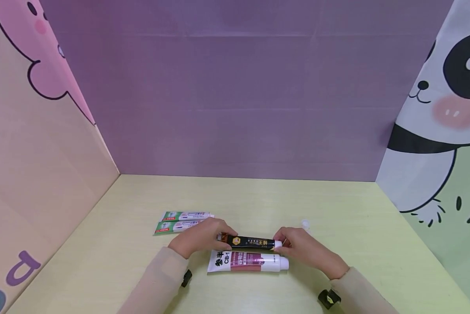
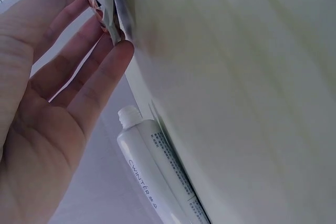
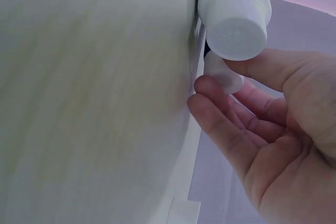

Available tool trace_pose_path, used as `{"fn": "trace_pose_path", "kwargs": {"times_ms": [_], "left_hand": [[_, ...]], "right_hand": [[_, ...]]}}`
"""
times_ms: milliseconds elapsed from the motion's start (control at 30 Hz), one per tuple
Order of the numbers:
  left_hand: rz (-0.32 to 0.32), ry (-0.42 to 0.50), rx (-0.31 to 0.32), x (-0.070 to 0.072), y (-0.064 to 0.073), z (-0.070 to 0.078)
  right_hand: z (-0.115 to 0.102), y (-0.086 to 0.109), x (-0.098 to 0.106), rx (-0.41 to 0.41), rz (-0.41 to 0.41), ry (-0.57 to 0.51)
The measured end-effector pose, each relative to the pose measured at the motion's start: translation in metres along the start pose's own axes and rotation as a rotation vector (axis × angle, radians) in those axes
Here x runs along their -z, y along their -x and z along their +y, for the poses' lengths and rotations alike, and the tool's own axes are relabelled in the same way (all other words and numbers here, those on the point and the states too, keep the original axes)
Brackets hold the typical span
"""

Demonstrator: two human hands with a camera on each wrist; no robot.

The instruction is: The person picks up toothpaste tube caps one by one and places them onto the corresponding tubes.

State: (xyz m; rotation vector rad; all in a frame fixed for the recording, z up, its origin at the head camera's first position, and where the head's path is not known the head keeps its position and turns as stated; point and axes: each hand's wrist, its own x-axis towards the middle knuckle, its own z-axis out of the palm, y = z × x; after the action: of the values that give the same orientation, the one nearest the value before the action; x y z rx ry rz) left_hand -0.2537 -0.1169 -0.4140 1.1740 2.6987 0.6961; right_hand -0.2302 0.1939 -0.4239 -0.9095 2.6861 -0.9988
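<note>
A black toothpaste tube point(image 1: 254, 242) with a white cap lies crosswise just beyond a white and maroon toothpaste tube point(image 1: 245, 261). My left hand point(image 1: 205, 235) pinches the crimped tail of the black tube between thumb and fingers. At the other end, my right hand point(image 1: 303, 245) pinches it by the cap point(image 3: 223, 72). The large white cap point(image 3: 236, 35) of the maroon tube stands nearest in the right wrist view. Two green and white toothpaste tubes point(image 1: 172, 227) lie side by side beyond my left hand; one shows a bare threaded neck point(image 2: 129, 116) in the left wrist view.
A small white cap point(image 1: 305, 224) lies on the pale wooden table point(image 1: 337, 209) beyond my right hand. A purple panel point(image 1: 238, 109) closes off the back, with printed panels along the left point(image 1: 54, 165) and right point(image 1: 439, 174) sides.
</note>
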Motion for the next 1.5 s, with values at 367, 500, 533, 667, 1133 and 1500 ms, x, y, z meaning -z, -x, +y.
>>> {"fn": "trace_pose_path", "kwargs": {"times_ms": [367, 500, 533, 667, 1133, 1500], "left_hand": [[-0.013, 0.004, 0.009, 0.001, 0.001, 0.001], [-0.018, 0.013, 0.016, 0.002, 0.001, 0.001], [-0.019, 0.015, 0.017, 0.002, 0.001, 0.001], [-0.017, 0.018, 0.016, 0.003, 0.001, 0.002], [-0.007, 0.058, 0.091, 0.007, 0.002, 0.001], [0.011, 0.025, 0.065, 0.018, 0.008, 0.005]], "right_hand": [[-0.003, 0.0, 0.0, -0.026, -0.013, 0.029], [-0.005, 0.0, 0.002, -0.039, -0.02, 0.022], [-0.005, 0.0, 0.003, -0.039, -0.022, 0.019], [-0.006, 0.0, 0.004, -0.033, -0.03, 0.016], [-0.013, 0.003, 0.008, -0.061, -0.016, 0.057], [-0.02, 0.009, 0.014, -0.057, -0.01, 0.092]]}}
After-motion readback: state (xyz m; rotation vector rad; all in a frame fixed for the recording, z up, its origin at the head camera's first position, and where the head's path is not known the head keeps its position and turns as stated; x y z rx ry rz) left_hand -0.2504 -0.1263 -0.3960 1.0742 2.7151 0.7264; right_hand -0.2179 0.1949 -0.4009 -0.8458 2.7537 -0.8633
